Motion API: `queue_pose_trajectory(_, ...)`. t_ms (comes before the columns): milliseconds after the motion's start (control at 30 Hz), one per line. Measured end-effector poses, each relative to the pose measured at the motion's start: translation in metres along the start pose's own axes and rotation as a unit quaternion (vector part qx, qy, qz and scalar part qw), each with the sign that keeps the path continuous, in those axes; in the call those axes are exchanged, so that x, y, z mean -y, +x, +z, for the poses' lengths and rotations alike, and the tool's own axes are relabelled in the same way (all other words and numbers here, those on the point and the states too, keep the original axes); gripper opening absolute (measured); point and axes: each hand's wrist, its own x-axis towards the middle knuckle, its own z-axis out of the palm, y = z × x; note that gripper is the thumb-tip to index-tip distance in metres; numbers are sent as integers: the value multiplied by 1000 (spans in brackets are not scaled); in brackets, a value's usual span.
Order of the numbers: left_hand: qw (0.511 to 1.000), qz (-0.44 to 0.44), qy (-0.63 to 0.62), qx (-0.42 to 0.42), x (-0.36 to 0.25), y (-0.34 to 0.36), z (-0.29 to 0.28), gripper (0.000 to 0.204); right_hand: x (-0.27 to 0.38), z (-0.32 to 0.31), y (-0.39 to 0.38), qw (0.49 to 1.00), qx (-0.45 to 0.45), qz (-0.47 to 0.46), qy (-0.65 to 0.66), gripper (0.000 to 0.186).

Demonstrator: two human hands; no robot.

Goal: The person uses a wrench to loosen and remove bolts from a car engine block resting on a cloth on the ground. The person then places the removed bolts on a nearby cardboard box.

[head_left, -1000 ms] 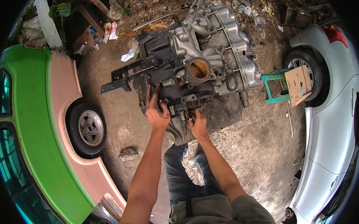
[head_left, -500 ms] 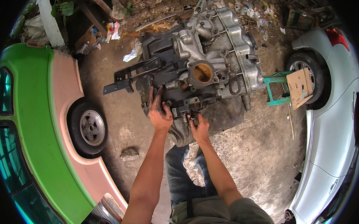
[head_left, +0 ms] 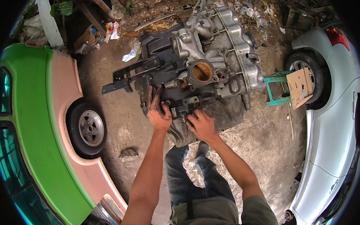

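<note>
A large car engine with a silvery ribbed cover and greasy dark lower parts stands in front of me. Its round intake opening is brown inside. My left hand rests on the dark near-left side, greasy fingers stretched out along the metal. Beside it, my right hand is curled over a small black bracket on the engine's near edge. The right fingertips are tucked against the metal, and whatever they grip is hidden beneath them. A long black metal bar juts from the engine's left side.
A green and pink car stands close on the left, a silver car on the right. Near the silver car's wheel is a green stool with a cardboard piece on it. Litter and leaves lie on the ground behind the engine.
My right hand has turned over, its back now facing up and its elbow swung outward to the right. The left hand stays in the same place on the engine.
</note>
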Motion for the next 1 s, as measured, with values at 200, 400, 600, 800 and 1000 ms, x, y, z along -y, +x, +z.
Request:
queue_pose_trajectory(200, 1000, 22, 12, 0, 3, -1, -2, 46, -1, -21, 26, 956, 207, -129, -165, 25)
queue_pose_trajectory(400, 1000, -15, -6, -3, -2, -1, -3, 46, 6, -14, 41, 903, 350, -139, -207, 12)
queue_pose_trajectory(600, 1000, 7, -3, -4, -2, 1, -4, 47, -8, -19, 34, 941, 267, -148, -144, 10)
queue_pose_trajectory(800, 999, -32, -15, 1, -4, 0, -3, 46, -17, -27, 28, 938, 306, -88, -136, 13)
queue_pose_trajectory(1000, 1000, 26, 12, -10, 1, 4, -4, 45, -28, -37, 23, 947, 295, -54, -111, 28)
